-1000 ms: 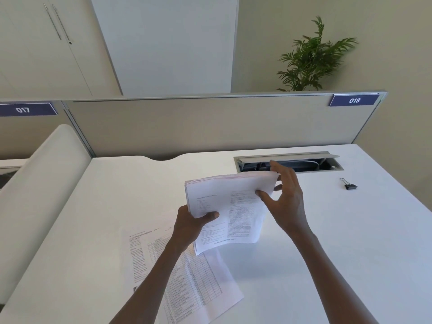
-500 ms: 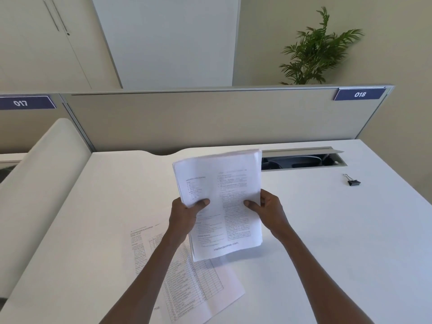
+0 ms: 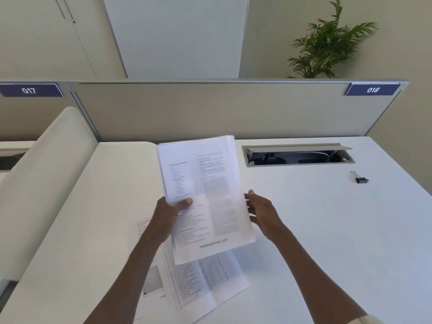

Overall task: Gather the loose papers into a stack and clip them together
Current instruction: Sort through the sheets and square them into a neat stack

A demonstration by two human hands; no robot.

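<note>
Two sheets lie on the desk under the stack you hold upright. Your left hand pinches its edge; your right hand is spread beside it. One-handed, pages may fan out. The clip sits far right.

A white desk meets a beige partition (tags 017, 018), with a potted plant behind.

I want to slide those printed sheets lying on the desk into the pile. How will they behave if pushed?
The printed sheets lie flat and thin, so they would probably slide easily on the smooth white desk. They overlap askew, so they would likely fan apart or buckle rather than move together.
</note>
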